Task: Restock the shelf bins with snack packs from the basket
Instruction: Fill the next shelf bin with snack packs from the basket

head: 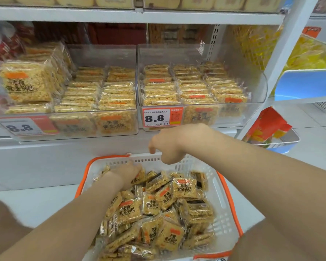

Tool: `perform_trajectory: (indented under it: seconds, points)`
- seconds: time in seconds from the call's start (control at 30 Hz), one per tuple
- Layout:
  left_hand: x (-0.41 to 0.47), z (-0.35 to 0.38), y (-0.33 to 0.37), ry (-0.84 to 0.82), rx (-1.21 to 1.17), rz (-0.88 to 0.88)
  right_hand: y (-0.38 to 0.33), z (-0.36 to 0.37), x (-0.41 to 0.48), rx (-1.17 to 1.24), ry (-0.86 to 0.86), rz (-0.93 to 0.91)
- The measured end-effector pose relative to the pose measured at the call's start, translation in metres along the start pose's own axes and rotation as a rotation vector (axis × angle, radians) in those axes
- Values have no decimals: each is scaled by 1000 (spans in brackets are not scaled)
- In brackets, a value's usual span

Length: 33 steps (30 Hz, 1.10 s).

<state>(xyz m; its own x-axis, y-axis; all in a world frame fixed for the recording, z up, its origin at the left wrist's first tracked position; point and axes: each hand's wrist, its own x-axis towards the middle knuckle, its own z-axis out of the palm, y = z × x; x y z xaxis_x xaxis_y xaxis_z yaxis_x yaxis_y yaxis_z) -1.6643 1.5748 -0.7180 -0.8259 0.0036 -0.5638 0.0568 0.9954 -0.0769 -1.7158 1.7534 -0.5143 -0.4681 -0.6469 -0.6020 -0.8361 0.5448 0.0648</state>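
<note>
A white basket with an orange rim (226, 206) sits on the floor below me, heaped with clear-wrapped yellow rice-crisp snack packs (183, 188). My left hand (127, 175) is down in the basket's far left corner, fingers curled round a snack pack (139, 177). Over the basket's far rim my right hand (174, 143) hangs with fingers loosely curled downward, holding nothing. Above stand two clear shelf bins, the left bin (102, 53) and the right bin (256, 85), both lined with rows of the same packs.
Price tags reading 8.8 (156, 117) hang on the bin fronts. A white shelf upright (282, 61) rises on the right, with yellow packs and a blue-edged bin (305, 83) beyond it. My knees frame the basket at bottom left and bottom right.
</note>
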Motion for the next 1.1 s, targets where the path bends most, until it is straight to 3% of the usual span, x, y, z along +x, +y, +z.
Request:
perform_trajectory:
  seconds: [0.13, 0.37, 0.53, 0.73, 0.9, 1.1]
  points:
    - [4, 3, 11, 91, 131, 20, 5, 0, 2, -24, -12, 2]
    - [-3, -14, 17, 180, 67, 41, 12, 3, -2, -18, -12, 11]
    - [-11, -43, 28, 270, -403, 128, 18, 7, -11, 29, 7, 20]
    - [-47, -91, 58, 440, -713, 381, 35, 11, -34, 43, 5, 64]
    - [-81, -122, 75, 467, -1106, 446, 62, 16, -57, 100, 94, 109]
    - [-93, -144, 88, 601, -1118, 471, 80, 18, -80, 236, 206, 102]
